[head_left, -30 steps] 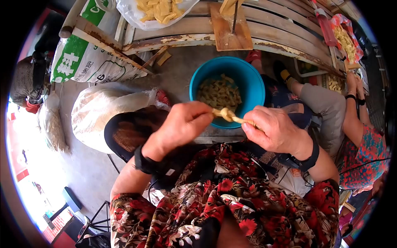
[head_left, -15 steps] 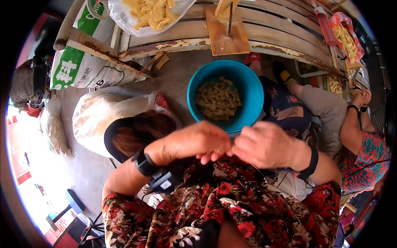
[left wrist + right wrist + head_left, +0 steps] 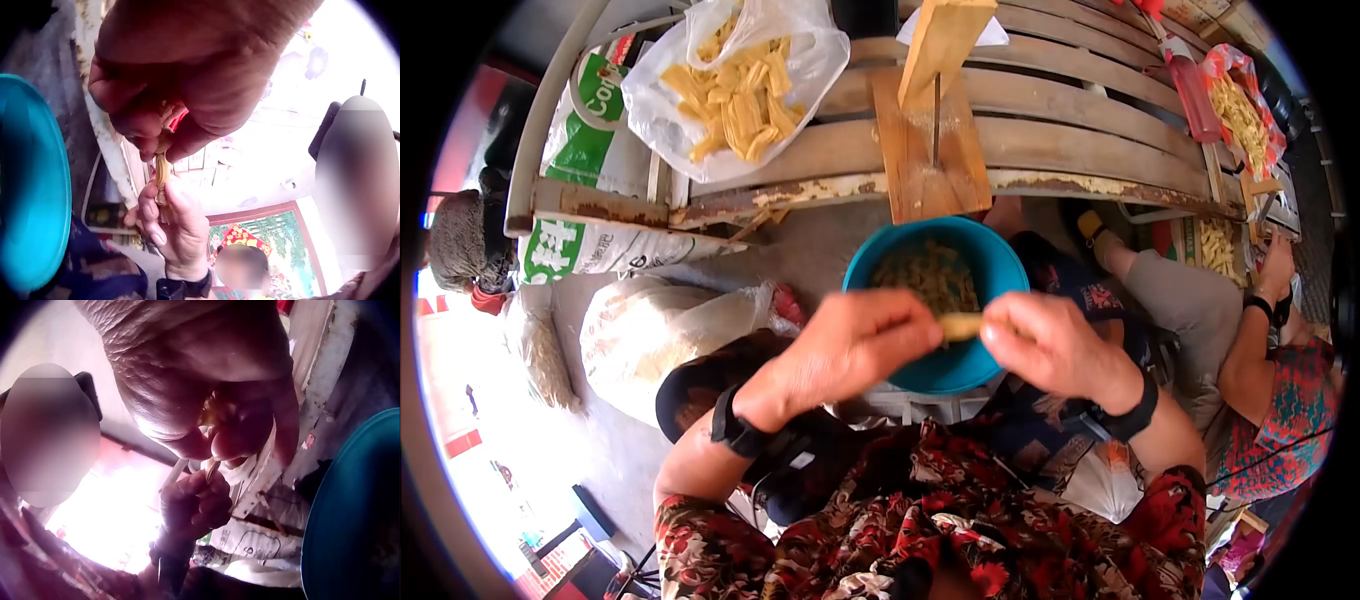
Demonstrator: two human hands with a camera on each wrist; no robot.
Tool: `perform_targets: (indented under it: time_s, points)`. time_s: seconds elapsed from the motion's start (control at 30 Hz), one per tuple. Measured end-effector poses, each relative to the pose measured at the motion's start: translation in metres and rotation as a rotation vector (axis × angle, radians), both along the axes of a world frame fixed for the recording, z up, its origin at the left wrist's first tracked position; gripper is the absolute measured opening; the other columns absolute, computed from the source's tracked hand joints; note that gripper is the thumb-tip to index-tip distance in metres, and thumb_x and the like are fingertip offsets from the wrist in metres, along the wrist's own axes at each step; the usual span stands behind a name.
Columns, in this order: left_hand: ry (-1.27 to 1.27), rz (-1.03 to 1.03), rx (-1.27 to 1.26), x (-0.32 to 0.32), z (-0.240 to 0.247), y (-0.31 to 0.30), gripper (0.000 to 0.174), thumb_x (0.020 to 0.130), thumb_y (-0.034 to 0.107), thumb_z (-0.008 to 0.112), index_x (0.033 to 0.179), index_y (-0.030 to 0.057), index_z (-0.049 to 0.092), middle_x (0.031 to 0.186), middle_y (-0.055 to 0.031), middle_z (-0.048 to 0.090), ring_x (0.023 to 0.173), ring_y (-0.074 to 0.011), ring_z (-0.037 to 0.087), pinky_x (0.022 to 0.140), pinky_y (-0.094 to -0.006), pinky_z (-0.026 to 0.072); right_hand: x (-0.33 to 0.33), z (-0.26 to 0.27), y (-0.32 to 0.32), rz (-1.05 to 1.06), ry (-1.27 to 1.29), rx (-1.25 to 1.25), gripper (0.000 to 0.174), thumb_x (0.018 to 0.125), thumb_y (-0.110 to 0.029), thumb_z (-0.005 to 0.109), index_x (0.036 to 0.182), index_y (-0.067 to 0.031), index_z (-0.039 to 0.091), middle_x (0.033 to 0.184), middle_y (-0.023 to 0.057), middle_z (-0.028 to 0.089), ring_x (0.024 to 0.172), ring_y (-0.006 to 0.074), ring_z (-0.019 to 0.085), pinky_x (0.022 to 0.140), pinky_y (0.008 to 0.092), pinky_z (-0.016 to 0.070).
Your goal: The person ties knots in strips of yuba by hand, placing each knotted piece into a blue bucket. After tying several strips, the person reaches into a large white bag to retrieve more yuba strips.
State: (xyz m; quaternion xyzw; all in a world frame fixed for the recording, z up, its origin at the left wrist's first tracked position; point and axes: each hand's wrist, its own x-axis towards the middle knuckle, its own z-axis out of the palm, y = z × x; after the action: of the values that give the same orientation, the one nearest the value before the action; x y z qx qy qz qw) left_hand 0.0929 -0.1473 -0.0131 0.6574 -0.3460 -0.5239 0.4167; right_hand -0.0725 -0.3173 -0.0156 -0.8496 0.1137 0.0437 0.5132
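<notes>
A pale yellow, pliable strip [image 3: 962, 326] stretches between my two hands, over the near part of a blue bucket [image 3: 852, 275]. At its left end, the thumb and fingers of my left hand [image 3: 840, 345] pinch it. My right hand [image 3: 1060, 345] grips the other end, and part of the strip shows inside that palm in the right wrist view. From the left wrist, only a short length of strip [image 3: 162, 167] appears between the fingertips of both hands. Many small yellowish pieces [image 3: 925, 270] lie in the bottom of the bucket.
Beyond the bucket stands a slatted bench [image 3: 1090, 150] with a chipped metal edge. On it are a plastic bag [image 3: 645, 95] of yellow strips [image 3: 740, 110] and a wooden board [image 3: 930, 190] with an upright rod. Another person [image 3: 1265, 400] sits at the right.
A strip with a knot was held taut earlier; then the hands came together lower down, hiding most of it. Now they are apart again, and the visible length looks flat. The head view has shifted towards the bench.
</notes>
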Motion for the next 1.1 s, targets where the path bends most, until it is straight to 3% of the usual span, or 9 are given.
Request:
perform_targets:
  time_s: [0.17, 0.27, 0.4, 0.47, 0.53, 0.63, 0.7, 0.9, 1.1]
  points:
    - [-0.379, 0.268, -0.124, 0.038, -0.02, -0.054, 0.021, 0.084, 0.019, 0.061, 0.086, -0.0019, 0.064, 0.066, -0.002, 0.057, 0.066, -0.0052, 0.05, 0.059, -0.0232, 0.0429, 0.061, -0.018, -0.035, -0.193, -0.184, -0.277, 0.021, 0.088, -0.025, 0.054, 0.083, -0.0053, 0.055, 0.071, 0.0145, 0.06, 0.065, 0.0341, 0.059, 0.055, 0.0394, 0.0446]
    - [-0.551, 0.357, -0.221, 0.053, -0.02, -0.077, 0.022, 0.082, 0.022, 0.06, 0.08, 0.0004, 0.064, 0.063, -0.0189, 0.059, 0.057, -0.0314, 0.06, 0.055, -0.0367, 0.0471, 0.087, -0.024, -0.045, -0.316, -0.248, -0.386, 0.019, 0.087, -0.024, 0.055, 0.082, -0.0056, 0.056, 0.067, 0.0159, 0.058, 0.066, 0.036, 0.059, 0.055, 0.0422, 0.0445]
    - [-0.815, 0.393, -0.241, 0.066, -0.052, -0.103, 0.024, 0.08, 0.023, 0.056, 0.073, 0.0009, 0.062, 0.064, -0.0208, 0.058, 0.062, -0.0397, 0.058, 0.057, -0.0435, 0.0473, 0.111, -0.054, -0.057, -0.414, -0.215, -0.601, 0.025, 0.084, -0.027, 0.055, 0.075, -0.0041, 0.055, 0.064, 0.0181, 0.056, 0.067, 0.0384, 0.058, 0.056, 0.0453, 0.0442]
    - [-0.821, 0.404, -0.17, 0.065, -0.057, -0.096, 0.024, 0.081, 0.024, 0.059, 0.08, 0.0006, 0.064, 0.064, -0.017, 0.059, 0.058, -0.0264, 0.058, 0.055, -0.0356, 0.046, 0.105, -0.059, -0.063, -0.478, -0.084, -0.558, 0.031, 0.081, -0.03, 0.054, 0.067, -0.0022, 0.053, 0.064, 0.019, 0.056, 0.066, 0.0408, 0.057, 0.057, 0.0466, 0.044]
    - [-0.665, 0.341, -0.119, 0.064, -0.043, -0.081, 0.025, 0.081, 0.024, 0.065, 0.091, 0.0008, 0.066, 0.066, -0.0138, 0.062, 0.059, -0.0163, 0.06, 0.056, -0.0303, 0.0466, 0.088, -0.039, -0.067, -0.442, 0.058, -0.395, 0.024, 0.084, -0.024, 0.055, 0.08, -0.0012, 0.06, 0.066, 0.0163, 0.056, 0.061, 0.0329, 0.056, 0.058, 0.0368, 0.0437]
    - [-0.533, 0.152, -0.359, 0.05, -0.026, -0.059, 0.032, 0.079, 0.022, 0.07, 0.104, 0.0021, 0.065, 0.074, -0.0111, 0.066, 0.066, -0.0127, 0.061, 0.061, -0.0273, 0.0484, 0.07, -0.022, -0.051, -0.248, 0.06, -0.417, 0.026, 0.087, -0.027, 0.056, 0.083, -0.0017, 0.063, 0.074, 0.0134, 0.059, 0.066, 0.0307, 0.057, 0.061, 0.0348, 0.0444]
    - [-0.594, 0.047, -0.127, 0.046, 0.004, -0.039, 0.04, 0.078, 0.019, 0.073, 0.113, 0.0043, 0.063, 0.082, -0.0089, 0.067, 0.072, -0.0103, 0.06, 0.066, -0.0247, 0.049, 0.054, -0.017, -0.038, -0.147, 0.019, -0.495, 0.028, 0.088, -0.028, 0.055, 0.083, -0.0027, 0.065, 0.079, 0.0123, 0.062, 0.071, 0.0299, 0.059, 0.063, 0.0345, 0.0455]
    - [-0.393, 0.561, -0.021, 0.065, 0.05, 0.064, 0.032, 0.088, 0.024, 0.057, 0.108, 0.0005, 0.064, 0.082, -0.0046, 0.065, 0.071, -0.0117, 0.059, 0.068, -0.0216, 0.044, 0.026, -0.016, -0.021, -0.133, 0.045, -0.447, 0.03, 0.09, -0.029, 0.052, 0.082, -0.0028, 0.064, 0.077, 0.0132, 0.059, 0.07, 0.0323, 0.058, 0.06, 0.0376, 0.0441]
    - [-0.079, 0.962, 0.285, 0.084, -0.063, 0.242, 0.024, 0.087, 0.019, 0.055, 0.103, 0.004, 0.065, 0.08, -0.0057, 0.065, 0.065, -0.0127, 0.062, 0.057, -0.0229, 0.0482, 0.04, -0.026, 0.031, 0.156, 0.122, -0.309, 0.019, 0.088, -0.019, 0.056, 0.087, -0.0018, 0.064, 0.073, 0.0162, 0.058, 0.068, 0.0341, 0.058, 0.059, 0.0381, 0.0453]
